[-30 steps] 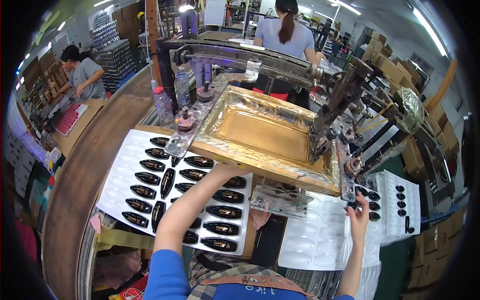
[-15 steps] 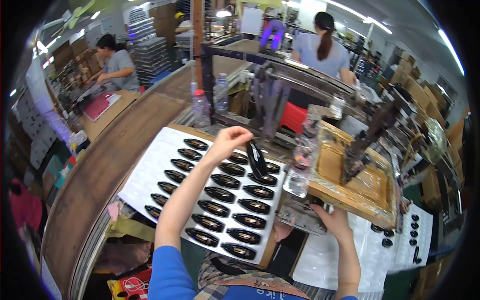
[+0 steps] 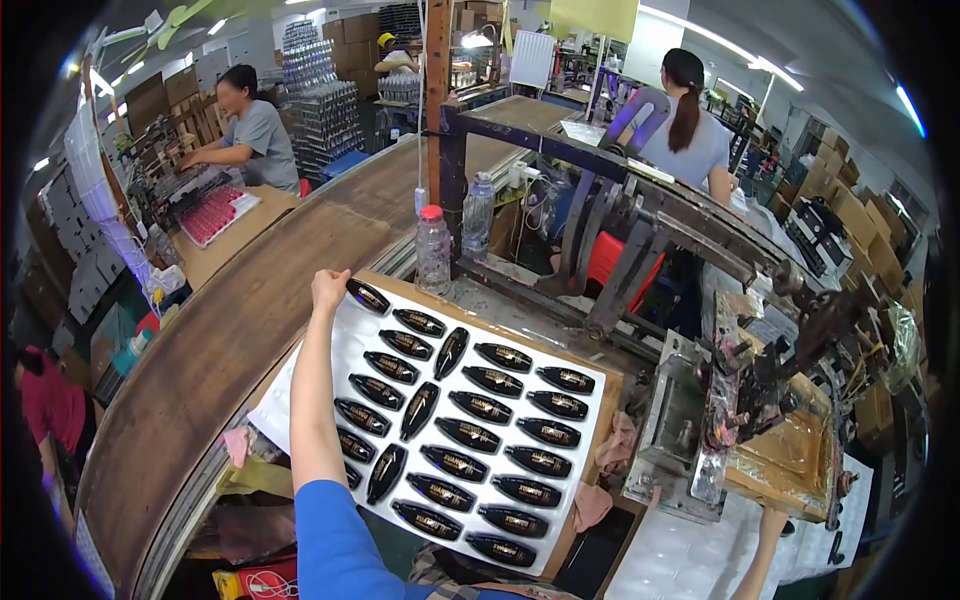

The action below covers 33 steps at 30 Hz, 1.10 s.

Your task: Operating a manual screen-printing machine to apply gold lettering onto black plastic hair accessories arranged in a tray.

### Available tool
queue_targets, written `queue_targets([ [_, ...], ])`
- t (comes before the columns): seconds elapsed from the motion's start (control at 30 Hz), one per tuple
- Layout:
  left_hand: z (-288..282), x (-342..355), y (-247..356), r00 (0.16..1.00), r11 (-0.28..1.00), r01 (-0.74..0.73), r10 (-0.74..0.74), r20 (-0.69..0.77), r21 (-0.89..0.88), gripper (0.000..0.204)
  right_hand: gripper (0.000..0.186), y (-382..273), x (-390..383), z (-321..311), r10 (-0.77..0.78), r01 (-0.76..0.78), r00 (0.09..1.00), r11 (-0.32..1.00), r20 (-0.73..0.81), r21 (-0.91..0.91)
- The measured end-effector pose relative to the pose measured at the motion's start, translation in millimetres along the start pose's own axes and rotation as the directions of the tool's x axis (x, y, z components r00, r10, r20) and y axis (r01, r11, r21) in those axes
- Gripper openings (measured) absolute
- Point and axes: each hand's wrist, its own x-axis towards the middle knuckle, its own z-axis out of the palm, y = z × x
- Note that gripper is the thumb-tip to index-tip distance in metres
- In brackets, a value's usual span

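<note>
At the far left corner of a white sheet-like tray point(image 3: 345, 330), my left hand point(image 3: 330, 288) pinches the end of a glossy black oval piece point(image 3: 368, 296). This piece lies at or just above the tray's corner. Several similar black pieces point(image 3: 468, 434) with gold print lie in slanted rows on the tray, and three point(image 3: 419, 410) point a different way from the rest. My right hand point(image 3: 771, 524) is at the near edge of a wooden frame point(image 3: 765, 482) on the right; its fingers are mostly hidden under the frame.
A metal press fixture point(image 3: 675, 430) and its arm stand right of the tray, with pink cloths point(image 3: 592, 507) between. Behind are a red-capped plastic bottle point(image 3: 432, 250) and a dark steel frame point(image 3: 540, 140). A brown curved bench point(image 3: 240, 330) runs along the left. Two people work farther off.
My left hand has carried the black piece left, from over the tray's middle to its far left corner. My right hand and the wooden frame appear farther right and lower; the view has shifted too.
</note>
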Motion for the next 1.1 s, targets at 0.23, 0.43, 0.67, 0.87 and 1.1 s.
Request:
queue_targets([
  [0.23, 16.8, -22.1, 19.9, 0.989, 0.976, 0.145, -0.143, -0.028, 0.164, 0.028, 0.043, 200.0, -16.9, -18.5, 0.133, -0.119, 0.991, 0.937, 0.021, -0.329],
  [0.43, 19.5, -23.1, 14.6, 0.99, 0.964, 0.051, -0.013, -0.142, 0.262, 0.03, 0.047, 216.7, -19.5, -32.4, 0.33, -0.301, 0.944, 0.888, 0.026, -0.349],
  [0.67, 30.5, -139.7, 148.6, 0.745, 0.731, -0.615, 0.662, 0.086, -0.295, 0.018, 0.049, 186.5, -15.4, -33.2, 0.312, -0.291, 0.95, 0.893, 0.005, -0.344],
  [0.87, 86.4, -284.8, 213.3, 0.537, 0.488, -0.569, 0.83, 0.15, -0.662, 0.015, 0.036, 245.9, -21.2, -37.9, 0.152, -0.182, 0.983, 0.894, -0.104, -0.409],
  [1.1, 132.7, -345.6, 247.8, 0.468, 0.495, -0.201, 0.807, 0.36, -0.845, 0.014, 0.032, 45.5, -42.1, -31.5, 0.235, -0.26, 0.965, 0.815, 0.115, 0.518],
])
